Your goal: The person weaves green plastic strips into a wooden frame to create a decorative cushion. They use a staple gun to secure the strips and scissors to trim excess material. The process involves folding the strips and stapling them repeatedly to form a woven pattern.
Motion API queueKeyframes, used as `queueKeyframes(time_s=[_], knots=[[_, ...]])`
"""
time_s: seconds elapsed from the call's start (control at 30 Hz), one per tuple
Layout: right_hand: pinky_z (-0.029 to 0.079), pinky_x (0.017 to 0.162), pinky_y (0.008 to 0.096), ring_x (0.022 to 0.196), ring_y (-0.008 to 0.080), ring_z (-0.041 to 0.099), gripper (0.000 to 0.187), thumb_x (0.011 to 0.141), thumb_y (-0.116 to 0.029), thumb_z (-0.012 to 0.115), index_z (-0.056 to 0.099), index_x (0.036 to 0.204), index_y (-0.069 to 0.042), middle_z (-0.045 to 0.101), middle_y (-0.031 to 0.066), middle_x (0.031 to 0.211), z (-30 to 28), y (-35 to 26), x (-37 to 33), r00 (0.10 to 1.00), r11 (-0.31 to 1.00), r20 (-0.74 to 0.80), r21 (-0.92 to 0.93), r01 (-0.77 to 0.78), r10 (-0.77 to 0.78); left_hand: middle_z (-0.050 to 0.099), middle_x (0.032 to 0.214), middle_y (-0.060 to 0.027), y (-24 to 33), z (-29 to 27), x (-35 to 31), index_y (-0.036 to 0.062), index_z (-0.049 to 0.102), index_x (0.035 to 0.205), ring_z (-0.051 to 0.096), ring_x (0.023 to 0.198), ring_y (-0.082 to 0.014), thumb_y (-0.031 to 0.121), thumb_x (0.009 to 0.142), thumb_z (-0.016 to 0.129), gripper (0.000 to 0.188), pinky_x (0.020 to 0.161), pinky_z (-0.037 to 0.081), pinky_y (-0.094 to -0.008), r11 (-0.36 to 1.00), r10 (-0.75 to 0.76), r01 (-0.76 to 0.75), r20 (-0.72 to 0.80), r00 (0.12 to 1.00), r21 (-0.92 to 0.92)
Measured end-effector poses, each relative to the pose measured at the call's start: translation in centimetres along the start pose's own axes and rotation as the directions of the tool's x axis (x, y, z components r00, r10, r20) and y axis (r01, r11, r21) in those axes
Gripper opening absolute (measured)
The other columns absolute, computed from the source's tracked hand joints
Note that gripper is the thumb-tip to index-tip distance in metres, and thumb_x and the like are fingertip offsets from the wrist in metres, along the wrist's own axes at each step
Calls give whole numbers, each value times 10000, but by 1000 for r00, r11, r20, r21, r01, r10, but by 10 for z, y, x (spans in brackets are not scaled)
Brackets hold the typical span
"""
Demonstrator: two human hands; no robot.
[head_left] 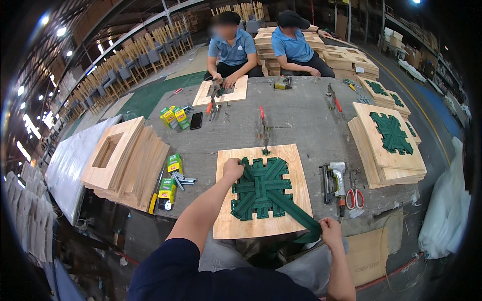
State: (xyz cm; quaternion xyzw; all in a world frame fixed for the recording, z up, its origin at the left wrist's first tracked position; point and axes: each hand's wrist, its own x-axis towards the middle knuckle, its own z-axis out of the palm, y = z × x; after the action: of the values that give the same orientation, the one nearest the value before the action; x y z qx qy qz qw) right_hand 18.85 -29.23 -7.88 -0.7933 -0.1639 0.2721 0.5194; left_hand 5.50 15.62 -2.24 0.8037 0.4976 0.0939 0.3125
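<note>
A square wooden panel (224, 210) lies on the table in front of me, with green webbing (260, 186) woven across its middle in a star-like pattern. From the weave a loose green strap (299, 215) runs toward the lower right and over the panel's near edge. My right hand (330, 232) is closed on that strap beyond the panel's right corner and holds it stretched. At the upper left of the weave, my left hand (233, 169) has its fingers closed on the edge of the webbing. A small green scrap (265, 151) sits at the panel's far edge.
On the right lie a nail gun (334, 181), red-handled scissors (354, 198) and stacked webbed panels (385, 168). Bare wooden frames (123, 168) and staple boxes (167, 188) stand left. Across the table one person (232, 52) works on a frame; another person (296, 47) sits beside.
</note>
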Motion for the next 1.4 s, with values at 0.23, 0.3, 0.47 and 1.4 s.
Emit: queueKeyframes(time_s=[0.23,0.3,0.47,1.4], knots=[[562,753,410,825,297,720,410,923,-388,737,686,1059,-4,722,163,888,21,-36,-23,994,896,-9,-435,91,-106,731,852,-90,-12,-7,-11,15,688,1077,697,620,-189,252,1003,676,249,524,560,-328,717,-217,231,105,971,-658],[538,863,454,967,363,680,515,860,-480,774,695,1068,-16,686,187,956,36,-49,-31,990,882,-67,-464,80,-126,725,885,-84,-14,-7,-15,18,675,1102,693,661,-186,199,980,703,220,545,561,-311,681,-98,179,154,983,-710],[510,936,489,1083,417,627,464,890,-442,740,702,1058,-11,661,199,980,59,-68,-30,960,782,-88,-603,161,-266,720,958,-78,-13,-2,-20,33,661,1165,687,710,-188,52,905,763,280,616,590,-323,744,-27,235,323,946,-625],[548,747,429,789,334,732,237,888,-209,730,726,962,17,736,192,835,-14,-47,5,997,845,76,-532,44,-4,697,714,-113,-11,-18,-7,-27,728,1045,677,574,-185,323,944,753,365,508,556,-348,974,-16,67,230,973,-215]])
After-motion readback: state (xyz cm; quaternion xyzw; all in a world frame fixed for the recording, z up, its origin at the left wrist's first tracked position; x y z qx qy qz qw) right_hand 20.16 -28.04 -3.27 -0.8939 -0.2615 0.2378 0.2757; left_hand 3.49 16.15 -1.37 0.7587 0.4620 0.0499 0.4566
